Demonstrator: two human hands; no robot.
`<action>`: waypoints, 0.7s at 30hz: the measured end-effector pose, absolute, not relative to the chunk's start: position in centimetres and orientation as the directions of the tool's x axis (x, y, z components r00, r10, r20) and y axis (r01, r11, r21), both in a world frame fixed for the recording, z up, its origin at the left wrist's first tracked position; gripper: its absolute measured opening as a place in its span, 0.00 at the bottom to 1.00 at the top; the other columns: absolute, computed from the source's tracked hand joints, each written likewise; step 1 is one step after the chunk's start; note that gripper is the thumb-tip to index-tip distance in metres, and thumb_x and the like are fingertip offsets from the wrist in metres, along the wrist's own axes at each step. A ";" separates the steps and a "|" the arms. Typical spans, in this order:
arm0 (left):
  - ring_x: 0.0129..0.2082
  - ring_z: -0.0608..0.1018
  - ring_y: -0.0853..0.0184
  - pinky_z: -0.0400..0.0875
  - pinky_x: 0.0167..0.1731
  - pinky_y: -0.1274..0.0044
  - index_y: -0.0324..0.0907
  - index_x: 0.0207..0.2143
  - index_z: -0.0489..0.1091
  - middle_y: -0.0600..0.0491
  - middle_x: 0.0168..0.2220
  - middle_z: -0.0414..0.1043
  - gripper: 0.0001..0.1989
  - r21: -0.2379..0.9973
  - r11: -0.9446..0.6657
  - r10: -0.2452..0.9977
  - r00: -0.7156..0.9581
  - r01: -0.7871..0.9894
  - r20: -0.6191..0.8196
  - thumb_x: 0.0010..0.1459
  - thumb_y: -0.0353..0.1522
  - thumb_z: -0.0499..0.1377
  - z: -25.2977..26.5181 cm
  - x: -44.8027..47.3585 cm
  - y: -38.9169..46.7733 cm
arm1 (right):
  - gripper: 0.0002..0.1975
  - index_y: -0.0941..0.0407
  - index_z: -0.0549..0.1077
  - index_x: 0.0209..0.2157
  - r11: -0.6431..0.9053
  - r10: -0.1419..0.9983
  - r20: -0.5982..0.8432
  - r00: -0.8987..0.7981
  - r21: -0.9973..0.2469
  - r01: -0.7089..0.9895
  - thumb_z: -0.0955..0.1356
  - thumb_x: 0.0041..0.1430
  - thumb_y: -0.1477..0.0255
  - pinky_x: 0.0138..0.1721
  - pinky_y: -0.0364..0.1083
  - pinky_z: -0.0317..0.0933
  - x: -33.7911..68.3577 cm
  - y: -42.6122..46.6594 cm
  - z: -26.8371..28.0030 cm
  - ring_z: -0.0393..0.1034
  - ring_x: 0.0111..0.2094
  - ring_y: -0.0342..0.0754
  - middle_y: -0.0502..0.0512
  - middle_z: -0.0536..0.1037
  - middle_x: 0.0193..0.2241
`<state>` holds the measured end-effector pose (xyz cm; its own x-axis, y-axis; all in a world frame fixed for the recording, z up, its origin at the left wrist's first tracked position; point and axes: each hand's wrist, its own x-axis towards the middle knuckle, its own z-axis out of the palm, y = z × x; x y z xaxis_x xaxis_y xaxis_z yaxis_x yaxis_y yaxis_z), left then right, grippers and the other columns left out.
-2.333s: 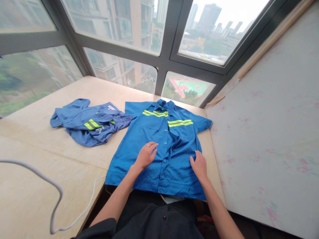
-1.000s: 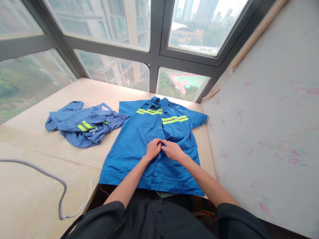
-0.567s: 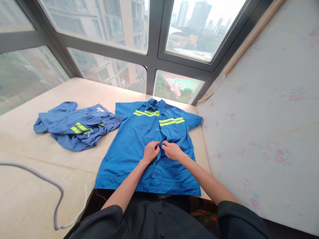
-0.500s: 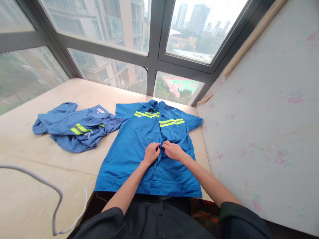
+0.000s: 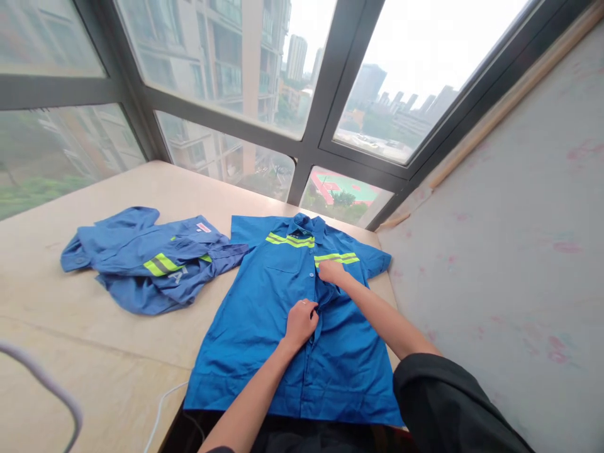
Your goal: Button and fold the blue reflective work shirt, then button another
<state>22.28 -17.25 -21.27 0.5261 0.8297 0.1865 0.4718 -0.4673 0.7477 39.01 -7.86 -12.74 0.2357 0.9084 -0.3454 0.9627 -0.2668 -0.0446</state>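
Note:
A blue short-sleeved work shirt (image 5: 264, 314) lies front up and spread out, collar towards the window, with yellow-green and grey reflective bands across its chest. My left hand (image 5: 301, 322) is closed on the front placket at mid-length, fingers pinching the cloth edge. Higher up, my right hand (image 5: 331, 272) grips the placket edge on the right half of the shirt, just below the reflective band, and the cloth under it is lifted in folds. Its fingertips are partly hidden. A button (image 5: 311, 275) shows on the left half, beside my right hand.
A second, crumpled blue work garment (image 5: 127, 251) with a reflective band lies left on the pale wooden tabletop (image 5: 117, 352), touching the shirt's sleeve. A grey-white cable (image 5: 47, 384) curves at lower left. Windows (image 5: 226, 132) stand behind; a floral-papered wall (image 5: 500, 270) bounds the right.
My right hand has moved up the placket to just below the chest band, away from my left hand. My left hand stays on the placket. The camera view has shifted.

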 end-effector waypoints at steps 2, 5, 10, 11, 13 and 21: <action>0.42 0.76 0.62 0.70 0.44 0.72 0.41 0.44 0.76 0.48 0.40 0.77 0.15 0.752 -0.462 0.831 0.526 0.469 0.182 0.58 0.25 0.54 -21.4 22.3 -17.3 | 0.04 0.63 0.78 0.30 -0.309 0.902 -0.348 0.254 -0.110 0.945 0.70 0.49 0.79 0.46 0.54 0.66 39.7 -7.3 -12.5 0.76 0.44 0.63 0.71 0.81 0.34; 0.42 0.76 0.62 0.70 0.44 0.73 0.42 0.44 0.76 0.49 0.40 0.77 0.15 0.761 -0.455 0.832 0.526 0.463 0.177 0.58 0.24 0.54 -21.4 22.3 -17.2 | 0.03 0.63 0.75 0.25 -0.384 0.896 -0.334 0.292 -0.255 0.888 0.69 0.50 0.77 0.41 0.52 0.68 41.1 -6.9 -11.9 0.77 0.35 0.59 0.65 0.78 0.22; 0.41 0.77 0.62 0.70 0.44 0.72 0.41 0.42 0.76 0.48 0.39 0.78 0.13 0.782 -0.418 0.854 0.494 0.462 0.164 0.59 0.26 0.53 -21.3 22.3 -17.1 | 0.12 0.57 0.71 0.34 -0.435 0.898 -0.208 0.388 -0.560 0.705 0.58 0.64 0.69 0.32 0.42 0.70 42.3 -7.1 -11.5 0.78 0.30 0.47 0.57 0.77 0.28; 0.42 0.77 0.62 0.70 0.44 0.72 0.41 0.42 0.76 0.48 0.39 0.78 0.13 0.790 -0.404 0.861 0.483 0.461 0.158 0.60 0.26 0.53 -21.2 22.4 -17.1 | 0.13 0.56 0.70 0.35 -0.427 0.897 -0.188 0.401 -0.604 0.673 0.57 0.65 0.68 0.32 0.41 0.70 42.3 -7.4 -11.7 0.78 0.31 0.46 0.57 0.77 0.29; 0.41 0.77 0.62 0.70 0.44 0.72 0.41 0.43 0.76 0.48 0.39 0.78 0.14 0.804 -0.375 0.873 0.467 0.461 0.139 0.59 0.26 0.53 -21.1 22.4 -17.2 | 0.11 0.55 0.69 0.35 -0.413 0.898 -0.181 0.400 -0.657 0.630 0.58 0.65 0.68 0.31 0.40 0.70 42.0 -8.2 -12.4 0.77 0.30 0.44 0.56 0.78 0.31; 0.33 0.75 0.64 0.67 0.36 0.75 0.41 0.56 0.69 0.52 0.30 0.73 0.26 0.800 -0.348 0.868 0.490 0.490 0.077 0.53 0.26 0.54 -20.8 22.2 -17.3 | 0.10 0.57 0.72 0.35 -0.393 0.916 -0.166 0.365 -0.543 0.742 0.61 0.61 0.71 0.38 0.45 0.69 41.2 -9.4 -14.2 0.75 0.33 0.48 0.57 0.79 0.32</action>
